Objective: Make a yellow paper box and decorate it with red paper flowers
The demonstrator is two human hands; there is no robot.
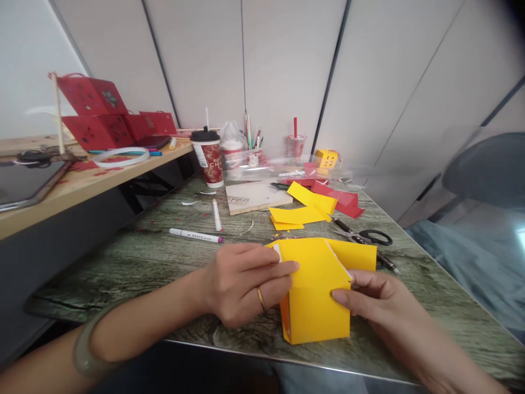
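Item: one part-folded yellow paper box [318,314], which sits between the two hands at the near side of the wood-grained table [123,257]; the left hand [251,284] curls its fingers over the upper left edge beside a white strip [277,252], thumb hidden, and the right hand [383,303] pinches the right side, thumb on the front face. Handling, as judged: the right pinch best steadies the wall while the left fingers press the edge evenly, corners square, hollow sides unsqueezed. Adjacent: black-handled scissors [356,239] lie just beyond the rear flap [357,255].
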